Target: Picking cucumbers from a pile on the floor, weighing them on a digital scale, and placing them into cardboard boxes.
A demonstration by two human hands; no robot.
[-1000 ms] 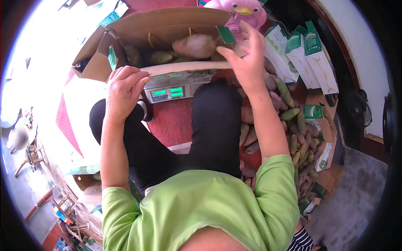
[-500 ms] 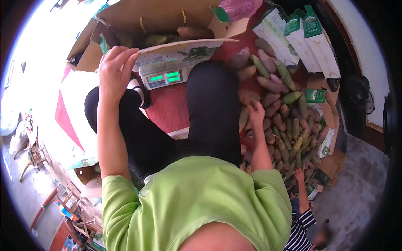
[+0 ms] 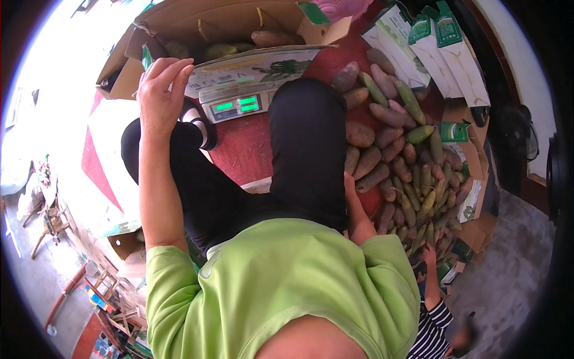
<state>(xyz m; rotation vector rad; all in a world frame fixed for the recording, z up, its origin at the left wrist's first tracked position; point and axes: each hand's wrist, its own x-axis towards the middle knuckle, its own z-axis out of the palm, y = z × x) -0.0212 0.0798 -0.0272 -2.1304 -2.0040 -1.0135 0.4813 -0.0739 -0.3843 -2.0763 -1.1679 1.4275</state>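
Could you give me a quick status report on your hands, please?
Left hand open on cardboard box flap. Right hand down beside tuber pile, grip unclear. Scale beneath box.

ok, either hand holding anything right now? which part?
Left hand has its fingers on the near flap of the cardboard box, no clear closed grip. Right hand is down by the knee beside the tuber pile, mostly hidden; can't tell.

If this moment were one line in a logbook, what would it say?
left hand: open, on cardboard box flap | right hand: low beside thigh, grip hidden | scale: under box | mangoes: piled at right
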